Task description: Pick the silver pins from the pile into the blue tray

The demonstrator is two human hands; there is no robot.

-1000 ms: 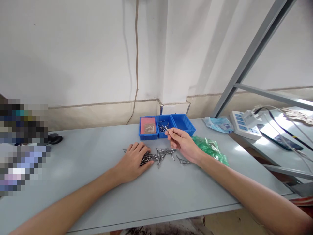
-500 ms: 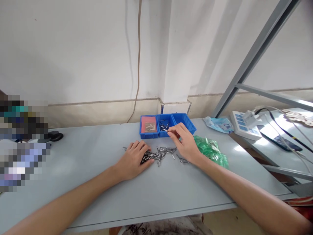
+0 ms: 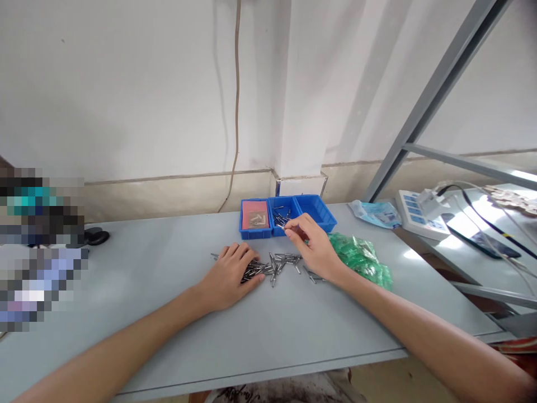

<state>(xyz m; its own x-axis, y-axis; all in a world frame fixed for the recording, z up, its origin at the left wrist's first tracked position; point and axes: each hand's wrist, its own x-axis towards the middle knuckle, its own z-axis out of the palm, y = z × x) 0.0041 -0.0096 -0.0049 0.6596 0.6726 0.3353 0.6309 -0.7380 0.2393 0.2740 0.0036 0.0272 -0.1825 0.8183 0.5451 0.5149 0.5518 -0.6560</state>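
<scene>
A pile of small metal pins (image 3: 277, 263) lies on the grey table (image 3: 268, 319). My left hand (image 3: 229, 277) rests flat on the left part of the pile, fingers spread. My right hand (image 3: 312, 243) is raised just behind the pile, with thumb and forefinger pinched on one metal pin at the front rim of the middle blue bin (image 3: 282, 215), which holds more pins. To the left stands a blue bin (image 3: 254, 217) with a pink sheet and a few parts. The right blue bin (image 3: 315, 208) looks empty.
A green plastic bag (image 3: 363, 256) lies right of my right hand. Behind it are a pale blue packet (image 3: 375, 212), a white power strip (image 3: 413, 212) with cables, and a slanting grey metal frame (image 3: 423, 106). A dark object (image 3: 95, 236) sits far left. A wall is close behind the bins.
My right hand has turned palm down and moved slightly forward and left to the middle bin's rim, still pinching a pin. My left hand has stayed on the pile.
</scene>
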